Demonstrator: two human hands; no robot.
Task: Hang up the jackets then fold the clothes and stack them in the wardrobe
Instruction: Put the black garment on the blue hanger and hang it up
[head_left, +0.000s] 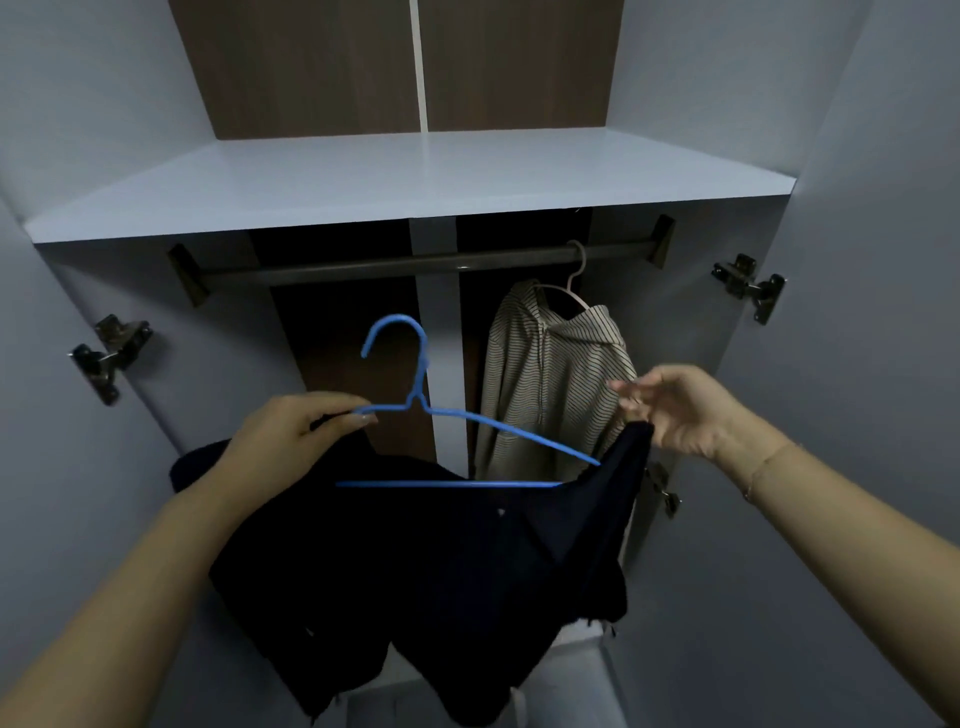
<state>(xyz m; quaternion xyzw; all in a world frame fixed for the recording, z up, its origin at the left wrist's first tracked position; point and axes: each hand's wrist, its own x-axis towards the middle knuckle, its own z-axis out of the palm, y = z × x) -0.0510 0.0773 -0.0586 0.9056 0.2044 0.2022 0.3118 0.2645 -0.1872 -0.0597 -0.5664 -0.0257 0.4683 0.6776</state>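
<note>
A dark jacket (441, 571) hangs between my hands in front of the open wardrobe. A blue wire hanger (415, 395) sits partly inside it, its hook up and free below the rail (415, 265). My left hand (291, 436) grips the hanger's left arm together with the jacket's shoulder. My right hand (675, 410) pinches the jacket's other shoulder, where the hanger's right end goes under the cloth. A striped hooded jacket (550, 384) hangs on a pale hanger at the right end of the rail.
A white shelf (415, 182) lies above the rail. Both wardrobe doors stand open, with metal hinges at the left (109, 353) and right (750, 286). The rail's left and middle stretch carries nothing.
</note>
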